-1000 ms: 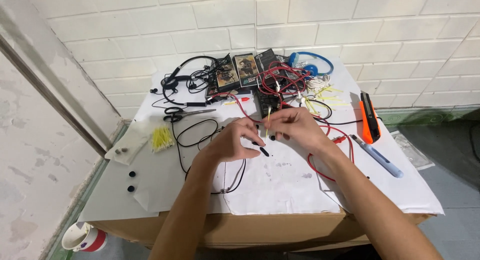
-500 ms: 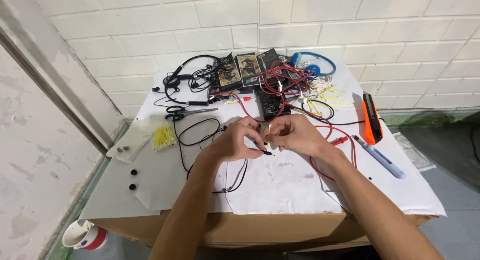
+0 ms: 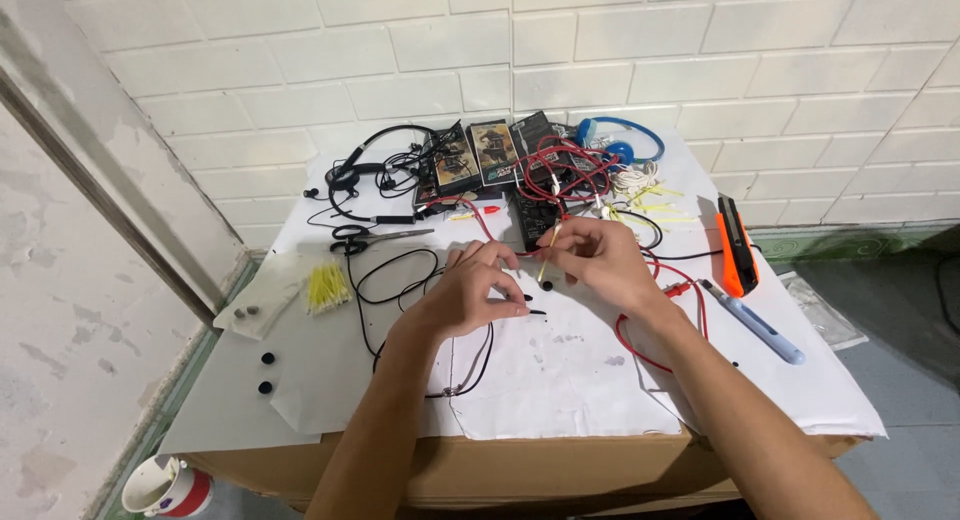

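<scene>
The left hand (image 3: 470,290) and right hand (image 3: 600,260) meet over the paper-covered tabletop (image 3: 560,380), the right pinching a thin yellowish stick (image 3: 546,255) upright. The left hand's fingers curl narrowly around something small, too hidden to name, with a black wire (image 3: 470,365) trailing below it. Beyond the hands lies a tangle of red leads (image 3: 560,170), hard to separate; right of them, an orange knife (image 3: 735,245).

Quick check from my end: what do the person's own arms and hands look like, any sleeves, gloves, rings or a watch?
Both forearms come in bare from the bottom edge, with no sleeves in view. The left hand and right hand wear no gloves. No watch, bracelet or strap shows on either wrist, and I see no rings on the visible fingers, though they are small in this view. No cables or markings are attached to the arms.
</scene>
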